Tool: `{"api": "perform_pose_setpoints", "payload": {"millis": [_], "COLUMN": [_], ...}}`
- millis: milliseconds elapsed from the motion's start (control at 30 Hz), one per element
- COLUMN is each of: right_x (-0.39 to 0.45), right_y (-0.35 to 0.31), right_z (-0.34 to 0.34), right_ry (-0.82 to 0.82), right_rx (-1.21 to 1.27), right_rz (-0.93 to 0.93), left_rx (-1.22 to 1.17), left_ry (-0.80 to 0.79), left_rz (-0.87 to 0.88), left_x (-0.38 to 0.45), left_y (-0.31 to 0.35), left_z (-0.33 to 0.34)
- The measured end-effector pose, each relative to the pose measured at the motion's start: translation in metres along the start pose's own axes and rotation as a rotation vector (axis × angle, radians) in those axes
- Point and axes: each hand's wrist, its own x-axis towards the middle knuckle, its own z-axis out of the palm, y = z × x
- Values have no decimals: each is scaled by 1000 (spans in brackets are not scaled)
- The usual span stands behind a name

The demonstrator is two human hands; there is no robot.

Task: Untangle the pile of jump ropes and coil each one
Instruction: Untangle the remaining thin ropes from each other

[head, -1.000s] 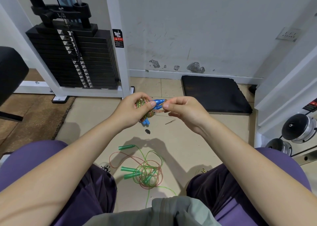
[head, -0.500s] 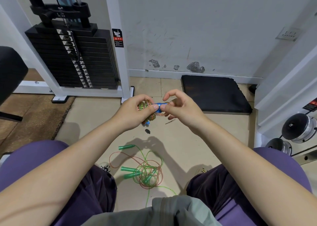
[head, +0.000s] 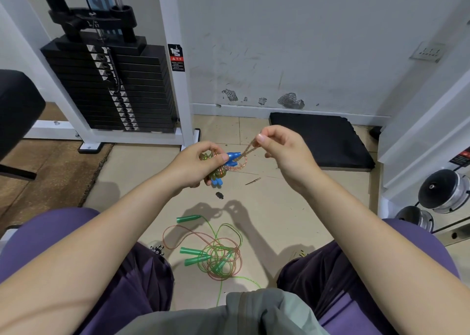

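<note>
Beige floor tiles (head: pixel 279 207) run up to a scuffed white wall, with a black weight stack (head: pixel 114 90) at left and a black mat (head: pixel 323 141) at right. Above the floor, the left hand (head: pixel 198 164) grips a coiled, glittery rope bundle (head: pixel 216 172) with blue handles (head: pixel 232 156), thumb pressed on 1 handle. The right hand (head: pixel 282 149) pinches a loose strand (head: pixel 249 149) of that rope between thumb and forefinger, drawn taut up and to the right. Between the person's knees, a tangle of green and pink ropes (head: pixel 218 256) with 4 green handles lies on the floor.
</note>
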Motion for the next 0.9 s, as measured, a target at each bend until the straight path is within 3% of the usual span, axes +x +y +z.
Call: {"api": "perform_pose_setpoints", "payload": {"millis": [167,200,333,500,700,900], "right_x": [9,9,6,6,10,13], "right_y": [2,5,10,10,8,10], "right_z": [-15,-18,-26,-19,-25,-26], "right_ry": [-105,-161,-312,-404,-193,-95], "right_rx": [365,321,-320,-591,-366,-260], "right_rz": [215,239,130,60,0,23], "left_rx": [-42,-40,-36,18,-46,-57], "left_ry": [-12,-7,-26,-91,-141,-120], "left_rz": [67,73,103,109,66,46], "left_x": [-2,-3,-4,-6,-1,3], "left_y": [0,-1,-1,-2,-1,-3], "left_z": [-2,-3,-6,-3,-17,-20]}}
